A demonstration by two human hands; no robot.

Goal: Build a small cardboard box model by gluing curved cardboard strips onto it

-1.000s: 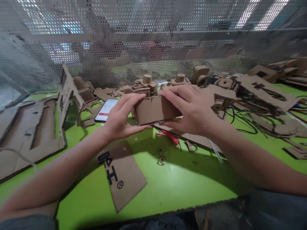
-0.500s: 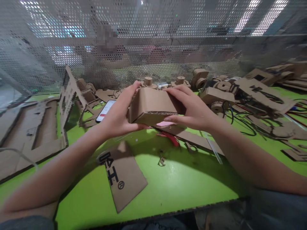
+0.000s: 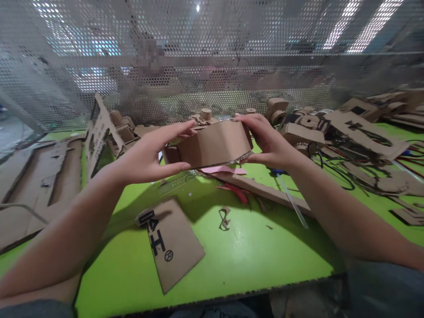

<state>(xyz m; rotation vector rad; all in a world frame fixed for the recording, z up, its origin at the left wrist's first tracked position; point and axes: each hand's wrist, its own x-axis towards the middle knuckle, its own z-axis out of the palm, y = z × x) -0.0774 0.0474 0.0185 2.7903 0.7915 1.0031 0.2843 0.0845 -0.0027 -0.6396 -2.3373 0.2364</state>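
Both my hands hold a bent cardboard piece (image 3: 213, 145) up above the green table (image 3: 238, 251). My left hand (image 3: 149, 154) grips its left end, thumb underneath and fingers stretched over the top. My right hand (image 3: 268, 141) pinches the right end, fingers curled over the top edge and thumb below. The piece is a curved strip of corrugated board, tilted with its right side higher. A pink scrap (image 3: 223, 170) shows just under it.
A printed cardboard sheet (image 3: 170, 243) lies near the front edge. Red pliers (image 3: 236, 192), a clear ruler (image 3: 291, 201) and a long cardboard strip (image 3: 265, 191) lie under my hands. Cut-out boards (image 3: 39, 181) lie left, cardboard parts and wires (image 3: 347, 137) right. A perforated metal screen (image 3: 212, 66) stands behind.
Both hands have lifted the cardboard piece higher and turned it, so its broad curved face now shows. The phone seen earlier behind my left hand is now hidden.
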